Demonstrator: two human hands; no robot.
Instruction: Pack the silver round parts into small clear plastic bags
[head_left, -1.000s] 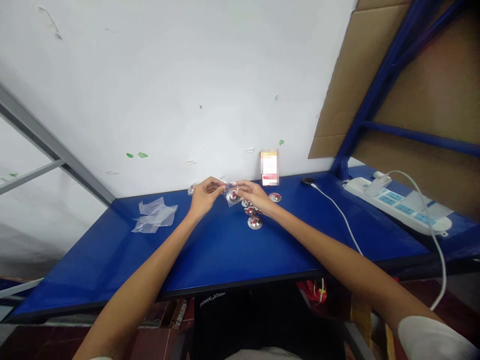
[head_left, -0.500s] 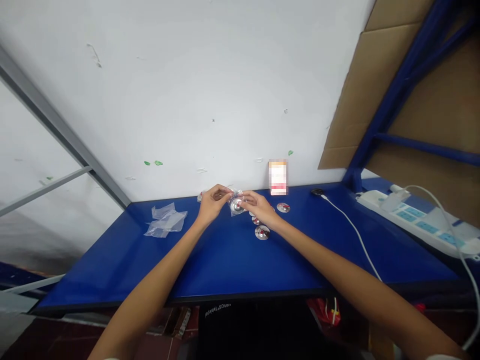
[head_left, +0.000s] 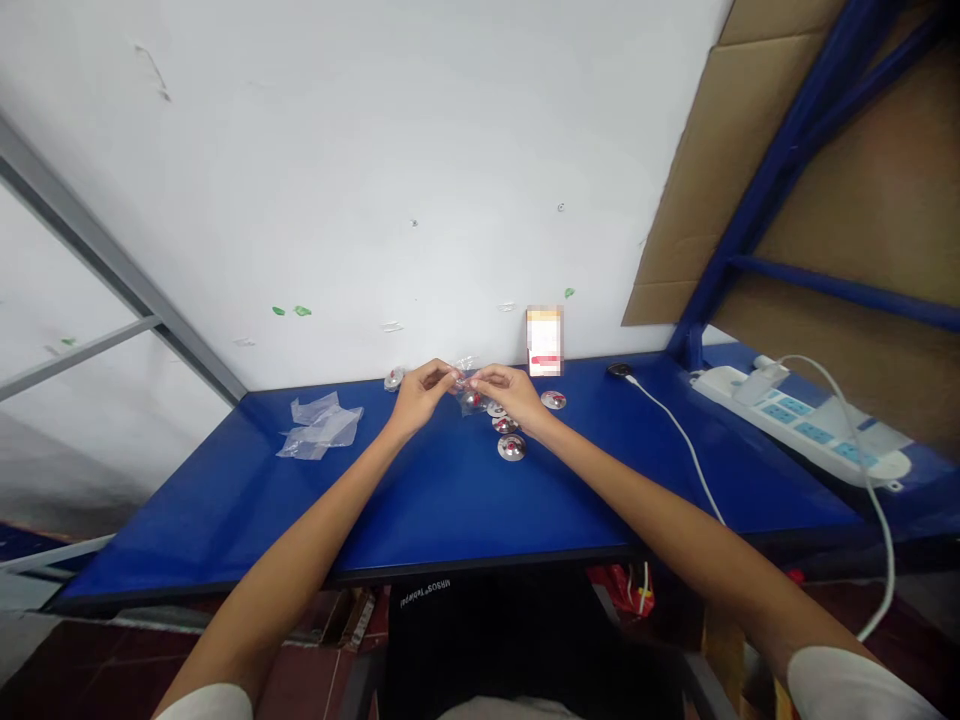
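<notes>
Between my two hands is a small clear plastic bag [head_left: 466, 364] with a shiny round metal disc [head_left: 472, 400] with a red centre inside it. My left hand [head_left: 424, 392] pinches the bag's upper edge from the left. From the right, my right hand [head_left: 510, 393] pinches the same edge, fingertips close to those of the left. Several similar metal discs lie beside and below my right hand, the nearest one to me [head_left: 511, 447] flat on the blue table [head_left: 435, 510]. Another wrapped disc [head_left: 394, 379] rests just left of my left hand, near the wall.
Flattened empty plastic bags [head_left: 322, 425] lie at the left. A small blurred box [head_left: 545, 342] stands against the wall. At the right are a white power strip [head_left: 802, 425], a white cable [head_left: 679, 445] and a black round device [head_left: 619, 370]. A blue metal frame [head_left: 750, 200] rises behind.
The fingertips have come closer together at the bag's top edge, and the right fingers have moved off the disc. The whole view has shifted slightly.
</notes>
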